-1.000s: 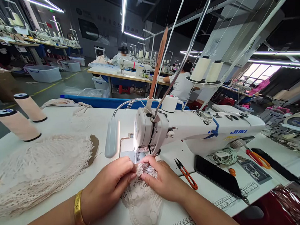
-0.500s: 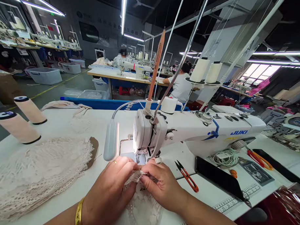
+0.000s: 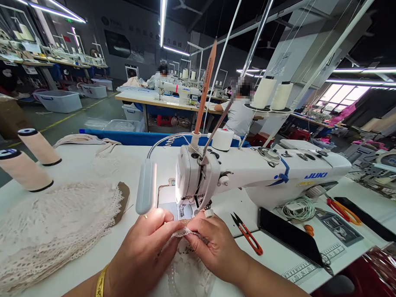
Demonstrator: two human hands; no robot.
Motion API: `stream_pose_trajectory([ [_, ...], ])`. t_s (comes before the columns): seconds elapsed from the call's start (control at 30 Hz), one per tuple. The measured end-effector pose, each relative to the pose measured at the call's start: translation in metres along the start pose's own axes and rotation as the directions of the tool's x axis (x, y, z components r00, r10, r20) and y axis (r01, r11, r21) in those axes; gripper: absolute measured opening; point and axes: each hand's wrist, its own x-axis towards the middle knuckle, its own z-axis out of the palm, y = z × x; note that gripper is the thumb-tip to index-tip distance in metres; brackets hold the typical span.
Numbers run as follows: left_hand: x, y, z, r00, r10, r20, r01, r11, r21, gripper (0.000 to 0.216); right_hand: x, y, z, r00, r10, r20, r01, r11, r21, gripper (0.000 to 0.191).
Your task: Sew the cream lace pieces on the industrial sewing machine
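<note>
Pale lace fabric (image 3: 190, 274) hangs below my hands onto the white tabletop, its scalloped edge pinched up between them. My left hand (image 3: 149, 242) is closed on the edge from the left, thumb beneath and fingers on top. On the other side, my right hand (image 3: 216, 244) grips the same edge between thumb and forefinger. Both hands are just in front of the needle area of a white sewing machine (image 3: 236, 165). Part of the lace is covered by my fingers. A lamp (image 3: 146, 188) lights the spot from the left.
A pile of lace pieces (image 3: 59, 226) lies left, beside two thread cones (image 3: 23, 168). To the right are orange thread snips (image 3: 247, 234), a black phone (image 3: 290, 236), a coiled cable (image 3: 299, 207) and scissors (image 3: 343, 210). A co-worker (image 3: 241, 113) sits beyond the machine.
My left hand has shifted slightly left and down, and its fingers have changed their hold along the lace edge. My right hand keeps its pinch in nearly the same place.
</note>
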Motion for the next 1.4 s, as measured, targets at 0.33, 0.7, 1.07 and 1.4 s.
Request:
stream_pose_trajectory([
  [0.33, 0.0044, -0.0004, 0.0004, 0.999, 0.029, -0.036, -0.029, 1.0, 0.003, 0.025, 0.0003, 0.0001, 0.0009, 1.0, -0.017, 0.008, 0.017, 1.0, -0.015, 0.013],
  [0.7, 0.0064, -0.0008, 0.0004, 0.999, 0.04, -0.026, -0.041, 0.999, -0.026, 0.024, -0.0026, -0.0012, 0.0001, 1.0, 0.013, -0.014, -0.013, 1.0, -0.012, 0.005],
  [1.07, 0.0043, 0.0013, -0.0016, 1.0, 0.0, 0.012, 0.0, 0.998, -0.069, 0.021, -0.0027, 0.0012, -0.0003, 0.998, -0.048, -0.042, 0.048, 0.999, 0.004, 0.011],
  [1.4, 0.0057, -0.0017, -0.001, 1.0, 0.006, 0.02, -0.004, 0.994, -0.109, 0.022, -0.0026, 0.0028, 0.0001, 0.991, -0.131, -0.031, 0.129, 0.989, -0.075, 0.012],
])
